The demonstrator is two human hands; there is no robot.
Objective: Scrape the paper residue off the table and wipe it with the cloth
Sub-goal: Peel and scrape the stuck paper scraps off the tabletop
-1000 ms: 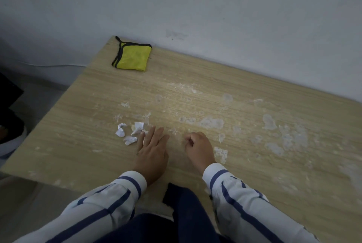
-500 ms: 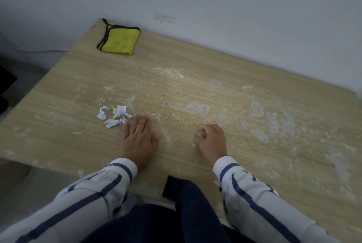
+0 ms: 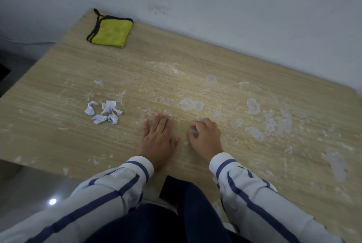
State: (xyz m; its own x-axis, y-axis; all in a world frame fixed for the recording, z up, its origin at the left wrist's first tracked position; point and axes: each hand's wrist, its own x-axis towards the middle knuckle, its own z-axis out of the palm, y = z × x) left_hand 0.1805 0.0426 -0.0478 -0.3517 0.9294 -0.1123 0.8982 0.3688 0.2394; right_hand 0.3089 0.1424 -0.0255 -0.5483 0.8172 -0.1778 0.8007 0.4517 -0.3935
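Table [image 3: 49, 125] bears patchy whitish paper residue [image 3: 191, 104].

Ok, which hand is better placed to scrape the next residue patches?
Right, probably. The right hand is curled against the table, and most of the residue lies on its side. The left hand lies flat, nearer the loose scraps.

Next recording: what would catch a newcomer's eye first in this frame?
The bright yellow cloth stands out, folded at the far left corner of the table by the wall. White paper residue blotches the wood, thickest toward the right side, with a small pile of crumpled scraps on the left. Near the front edge the left hand lies flat while the right hand has its fingers curled against the surface.
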